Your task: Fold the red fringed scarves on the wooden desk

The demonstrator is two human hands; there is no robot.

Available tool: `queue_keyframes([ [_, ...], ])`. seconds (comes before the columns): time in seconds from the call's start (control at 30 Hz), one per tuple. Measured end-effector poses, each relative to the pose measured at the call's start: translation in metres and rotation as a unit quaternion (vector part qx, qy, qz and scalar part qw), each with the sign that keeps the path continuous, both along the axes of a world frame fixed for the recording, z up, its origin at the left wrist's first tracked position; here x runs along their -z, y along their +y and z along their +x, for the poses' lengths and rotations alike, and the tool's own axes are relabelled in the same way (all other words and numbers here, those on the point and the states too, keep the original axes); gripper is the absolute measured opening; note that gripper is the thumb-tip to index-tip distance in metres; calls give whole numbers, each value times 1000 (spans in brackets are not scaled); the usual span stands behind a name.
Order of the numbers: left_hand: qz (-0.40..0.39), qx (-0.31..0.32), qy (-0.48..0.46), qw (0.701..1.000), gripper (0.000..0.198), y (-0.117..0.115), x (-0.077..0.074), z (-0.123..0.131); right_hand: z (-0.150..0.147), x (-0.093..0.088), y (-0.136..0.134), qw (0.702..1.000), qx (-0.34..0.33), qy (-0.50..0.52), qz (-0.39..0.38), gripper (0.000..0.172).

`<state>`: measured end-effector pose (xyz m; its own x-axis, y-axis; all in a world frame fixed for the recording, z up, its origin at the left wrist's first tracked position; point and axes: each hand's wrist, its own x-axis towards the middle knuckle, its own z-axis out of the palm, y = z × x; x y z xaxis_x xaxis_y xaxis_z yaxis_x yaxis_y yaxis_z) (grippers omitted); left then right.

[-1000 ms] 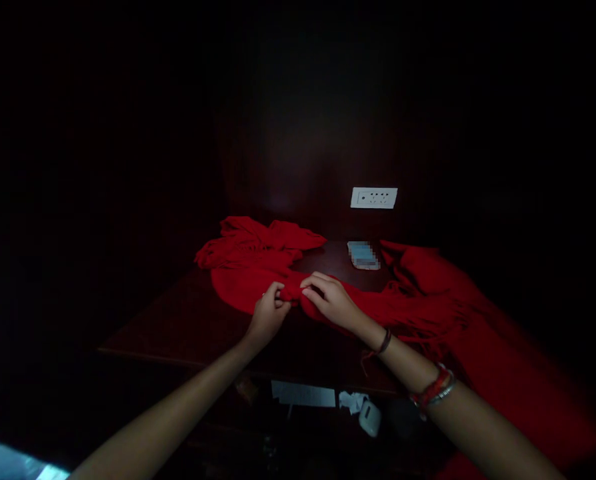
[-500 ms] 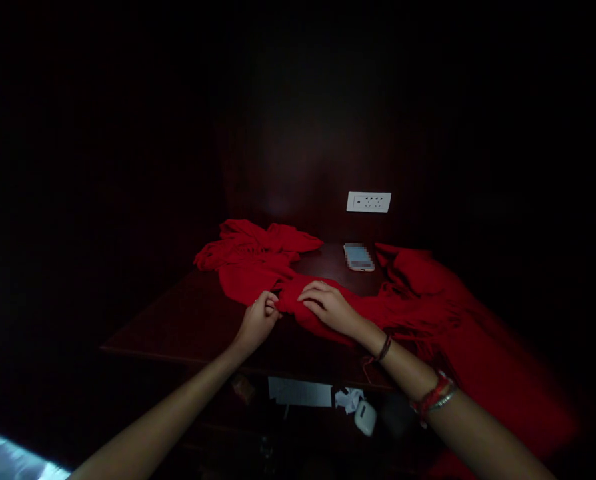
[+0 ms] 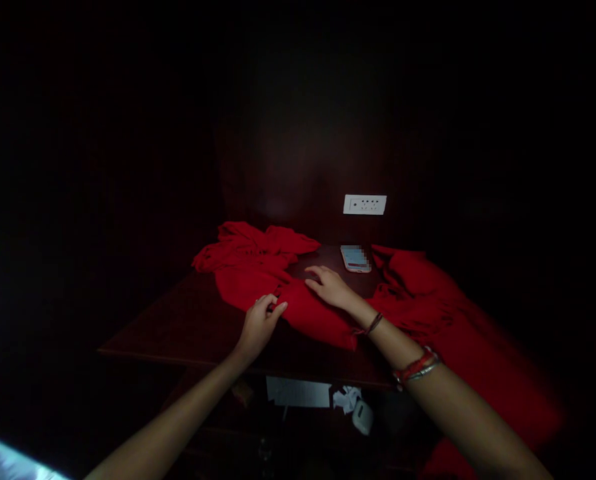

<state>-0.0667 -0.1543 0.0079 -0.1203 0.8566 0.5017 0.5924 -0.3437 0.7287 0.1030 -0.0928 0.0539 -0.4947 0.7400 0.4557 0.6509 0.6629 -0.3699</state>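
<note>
A long red scarf point(image 3: 311, 313) lies bunched and twisted across the dark wooden table point(image 3: 168, 327), with fringe showing at its right part. At its near edge, left of centre, my left hand point(image 3: 259, 327) has its thumb and curled fingers closed on a fold. My right hand point(image 3: 331, 288) is over the scarf's far edge, fingers apart and slightly bent, holding nothing; whether the fingertips touch the cloth I cannot tell. Bracelets circle my right wrist and forearm.
A phone point(image 3: 356, 259) lies behind the scarf, below a white wall socket point(image 3: 365, 205). Under the tabletop are a sheet of paper point(image 3: 299, 393), crumpled white paper point(image 3: 347, 399) and a white earphone case point(image 3: 363, 417). The surroundings are very dark.
My right hand has moved up and away from the near cloth, its fingers spreading. The scarf's middle section now lies flatter. My left hand stays at nearly the same spot.
</note>
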Motion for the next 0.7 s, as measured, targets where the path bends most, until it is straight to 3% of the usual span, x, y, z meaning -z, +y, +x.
queue_keyframes([
  [0.1, 24, -41, -9, 999, 21, -5, -3, -8, 19, 13, -4, 999, -24, -30, -21, 40],
  [0.23, -46, 22, -125, 991, 26, -4, -1, -20, 58, 40, -29, 999, 0, -40, -9, 44],
  [0.4, -111, 103, -345, 926, 30, -3, 0, -23, 96, 52, -53, 986, 75, -134, 60, 52],
  [0.53, -98, 100, -449, 883, 26, -4, -2, -20, 107, 45, -52, 986, 47, -141, 79, 36],
  [0.63, -90, 78, -440, 890, 22, -6, 1, -19, 114, 36, -46, 990, 5, -123, 70, 27],
  [0.7, -101, 77, -360, 924, 20, -8, 4, -22, 119, 32, -42, 989, 4, -132, 69, 26],
])
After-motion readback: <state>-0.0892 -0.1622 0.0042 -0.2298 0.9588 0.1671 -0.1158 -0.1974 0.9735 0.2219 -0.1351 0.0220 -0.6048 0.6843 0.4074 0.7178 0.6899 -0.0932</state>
